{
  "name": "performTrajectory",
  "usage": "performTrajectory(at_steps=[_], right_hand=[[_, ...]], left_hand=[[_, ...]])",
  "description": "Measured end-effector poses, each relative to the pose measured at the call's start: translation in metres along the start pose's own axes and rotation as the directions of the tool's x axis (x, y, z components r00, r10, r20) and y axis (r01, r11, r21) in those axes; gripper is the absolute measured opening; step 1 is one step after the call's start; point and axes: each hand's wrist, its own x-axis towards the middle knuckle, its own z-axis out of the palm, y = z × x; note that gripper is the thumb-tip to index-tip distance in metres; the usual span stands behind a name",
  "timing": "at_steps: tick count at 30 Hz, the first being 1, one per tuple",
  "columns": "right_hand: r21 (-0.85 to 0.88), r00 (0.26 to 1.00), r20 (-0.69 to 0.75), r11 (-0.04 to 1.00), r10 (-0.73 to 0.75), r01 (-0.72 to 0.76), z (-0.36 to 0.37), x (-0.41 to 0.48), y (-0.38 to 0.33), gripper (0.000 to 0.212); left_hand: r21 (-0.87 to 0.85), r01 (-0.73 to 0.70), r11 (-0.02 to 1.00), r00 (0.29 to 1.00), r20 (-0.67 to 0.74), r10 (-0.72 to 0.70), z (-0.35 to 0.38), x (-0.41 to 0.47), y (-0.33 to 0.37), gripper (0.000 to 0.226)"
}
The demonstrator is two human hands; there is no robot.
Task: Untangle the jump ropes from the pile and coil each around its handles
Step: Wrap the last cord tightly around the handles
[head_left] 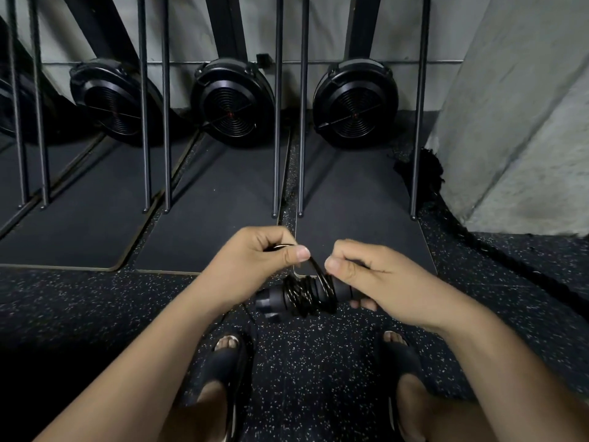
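A black jump rope (pixel 306 293) is wound in several turns around its black handles (pixel 274 301), held level in front of me above the floor. My right hand (pixel 366 279) grips the right end of the handles, thumb on top near the coil. Up and to the left of the coil, my left hand (pixel 261 260) pinches the loose end of the rope between thumb and fingers. A thin strand hangs down below the handles toward my feet. No pile of ropes shows in view.
Three black fan-wheel machines (pixel 232 100) stand upright against the back wall with thin metal legs (pixel 277 122) on dark mats (pixel 223 199). A thick black battle rope (pixel 478 237) runs along the concrete wall at right. My sandalled feet (pixel 223 355) stand on speckled rubber floor.
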Motion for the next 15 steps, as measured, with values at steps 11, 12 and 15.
performTrajectory(at_steps=[11, 12, 15], right_hand=[[0.5, 0.924, -0.378, 0.828, -0.055, 0.254, 0.0, -0.005, -0.03, 0.047], [0.434, 0.895, -0.444, 0.864, -0.04, 0.254, -0.001, -0.003, -0.027, 0.046], [0.151, 0.813, -0.578, 0.97, -0.07, 0.191, -0.005, 0.006, -0.009, 0.042]], left_hand=[[-0.222, 0.138, 0.965, 0.99, 0.071, -0.125, 0.043, -0.004, -0.007, 0.038], [-0.154, 0.125, 0.98, 0.991, 0.067, -0.116, 0.049, -0.003, -0.004, 0.04], [0.165, 0.044, 0.985, 0.996, 0.068, -0.056, 0.06, -0.008, -0.003, 0.037]])
